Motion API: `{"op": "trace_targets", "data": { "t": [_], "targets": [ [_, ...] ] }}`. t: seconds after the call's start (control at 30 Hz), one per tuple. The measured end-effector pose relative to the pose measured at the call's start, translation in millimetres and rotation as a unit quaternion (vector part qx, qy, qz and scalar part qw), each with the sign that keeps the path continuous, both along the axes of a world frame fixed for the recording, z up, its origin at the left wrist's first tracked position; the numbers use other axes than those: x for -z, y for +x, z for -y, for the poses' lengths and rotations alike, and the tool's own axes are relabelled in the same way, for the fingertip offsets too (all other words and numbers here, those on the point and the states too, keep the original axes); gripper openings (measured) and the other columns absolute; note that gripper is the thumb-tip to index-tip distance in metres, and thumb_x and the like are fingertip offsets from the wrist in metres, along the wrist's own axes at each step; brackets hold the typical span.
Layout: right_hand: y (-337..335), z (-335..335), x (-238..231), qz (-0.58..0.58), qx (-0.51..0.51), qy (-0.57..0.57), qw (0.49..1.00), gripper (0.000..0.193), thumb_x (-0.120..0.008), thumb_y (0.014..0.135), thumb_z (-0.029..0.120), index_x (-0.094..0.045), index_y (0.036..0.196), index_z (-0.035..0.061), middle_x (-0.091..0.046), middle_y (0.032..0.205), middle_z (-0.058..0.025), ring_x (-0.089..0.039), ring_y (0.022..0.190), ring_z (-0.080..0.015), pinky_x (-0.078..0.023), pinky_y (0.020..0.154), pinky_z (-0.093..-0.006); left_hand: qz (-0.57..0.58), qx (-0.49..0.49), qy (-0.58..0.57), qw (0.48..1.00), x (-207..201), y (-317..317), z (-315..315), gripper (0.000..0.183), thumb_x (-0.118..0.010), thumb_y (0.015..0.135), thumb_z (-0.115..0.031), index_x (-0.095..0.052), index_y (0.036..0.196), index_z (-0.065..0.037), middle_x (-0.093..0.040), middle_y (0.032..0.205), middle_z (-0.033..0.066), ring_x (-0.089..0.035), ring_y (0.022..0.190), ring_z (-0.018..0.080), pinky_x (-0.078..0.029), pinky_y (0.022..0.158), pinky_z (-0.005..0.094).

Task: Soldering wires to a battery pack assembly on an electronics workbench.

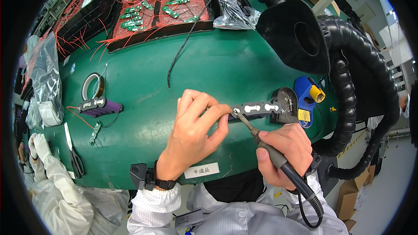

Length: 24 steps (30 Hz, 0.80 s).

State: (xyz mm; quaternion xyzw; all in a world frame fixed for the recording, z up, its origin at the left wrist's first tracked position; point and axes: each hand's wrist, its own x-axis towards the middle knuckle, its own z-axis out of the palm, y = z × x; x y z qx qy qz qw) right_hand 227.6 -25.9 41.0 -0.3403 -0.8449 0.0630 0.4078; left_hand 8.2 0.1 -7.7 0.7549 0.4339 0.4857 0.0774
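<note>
My left hand (pixel 193 130) pinches the left end of a long dark battery pack (pixel 257 109) with white-slotted metal tabs on its end face, holding it just above the green mat. My right hand (pixel 283 152) grips a soldering iron (pixel 278 159) by its grey handle. The iron's tip touches the pack's leftmost tab, right beside my left fingertips. The pack's right end lies next to the iron's stand.
A blue soldering stand (pixel 307 98) with a sponge sits to the right. A black fume hose and hood (pixel 305 39) curves above. A purple battery pack (pixel 100 106), tape roll (pixel 92 86), scissors (pixel 76 159) and small circuit board (pixel 95 131) lie left. Trays of boards with red wires (pixel 161 8) are at the back. Another person's gloved hand (pixel 39 148) is at lower left.
</note>
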Motion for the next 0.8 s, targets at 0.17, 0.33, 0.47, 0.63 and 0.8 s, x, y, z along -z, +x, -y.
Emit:
{"op": "trace_targets", "data": {
  "t": [0.17,0.33,0.47,0.63,0.8],
  "targets": [
    [1.1,0.3,-1.7,-0.002,0.005,-0.002,1.0,0.033,-0.08,0.075,0.004,-0.072,0.107,0.0018,-0.072,0.085,-0.0081,-0.067,0.068,-0.0248,-0.05,0.064,-0.0355,0.0,-0.002,0.01,1.0,-1.4,1.2,-2.0,0.021,-0.074,0.073,0.005,-0.073,0.091,-0.006,-0.06,0.082,0.0058,-0.055,0.084,0.0275,-0.047,0.074,0.0378],
    [4.0,2.4,-0.6,-0.039,0.012,-0.002,0.999,0.028,-0.079,0.079,0.006,-0.072,0.105,0.0003,-0.073,0.084,-0.0099,-0.068,0.069,-0.0254,-0.051,0.065,-0.036,0.005,-0.016,0.014,1.0,-2.3,-0.5,0.6,0.022,-0.072,0.073,0.006,-0.073,0.091,-0.006,-0.06,0.082,0.0056,-0.055,0.083,0.0268,-0.046,0.073,0.0374],
    [12.9,4.7,5.0,-0.082,0.035,-0.004,0.996,0.023,-0.077,0.083,0.009,-0.072,0.103,-0.0013,-0.073,0.081,-0.0109,-0.067,0.069,-0.0264,-0.053,0.067,-0.0364,0.011,-0.008,0.013,1.0,1.4,-0.6,0.2,0.023,-0.075,0.073,0.006,-0.072,0.093,-0.006,-0.061,0.085,0.0052,-0.055,0.084,0.0269,-0.046,0.074,0.0377],
    [27.4,10.5,4.0,-0.117,0.079,-0.034,0.989,0.022,-0.075,0.087,0.013,-0.071,0.103,-0.0025,-0.071,0.08,-0.0118,-0.066,0.07,-0.0262,-0.052,0.068,-0.0361,0.034,0.0,0.012,0.999,-2.1,0.7,-0.5,0.021,-0.074,0.074,0.008,-0.07,0.092,-0.003,-0.063,0.085,0.0076,-0.057,0.081,0.0276,-0.047,0.074,0.0379],
    [43.2,8.2,9.8,-0.118,0.076,-0.037,0.989,0.028,-0.08,0.085,0.006,-0.073,0.112,0.0016,-0.069,0.088,-0.0121,-0.066,0.073,-0.0254,-0.051,0.067,-0.0345,0.046,0.005,0.033,0.998,-1.8,1.0,-2.0,0.018,-0.071,0.076,0.009,-0.067,0.091,-0.001,-0.066,0.086,0.0102,-0.058,0.078,0.0274,-0.047,0.072,0.0375]
  ]
}}
